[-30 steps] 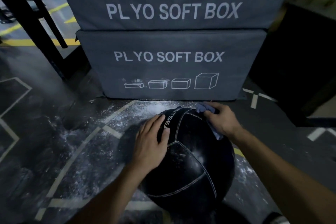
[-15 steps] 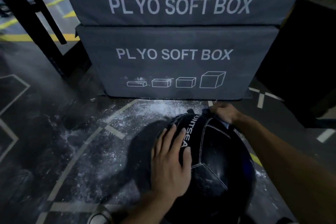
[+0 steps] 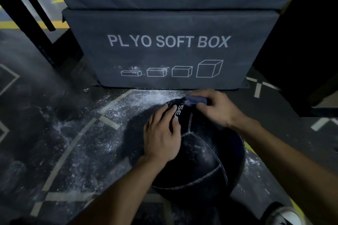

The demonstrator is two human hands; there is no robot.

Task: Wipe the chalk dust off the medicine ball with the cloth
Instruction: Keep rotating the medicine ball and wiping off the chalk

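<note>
Steadying the black medicine ball (image 3: 199, 160) with our flat, straight-fingered left hand (image 3: 161, 138) | our right hand (image 3: 215, 108) fingers curled, gripping the blue cloth (image 3: 194, 100) on top | chalk dust (image 3: 117, 115) on floor.

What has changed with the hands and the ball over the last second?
The right hand slid the cloth from the medicine ball's right shoulder to its far top, gripping it throughout. The left hand stayed flat on the ball. The plyo boxes and spilled chalk look unchanged.
</note>
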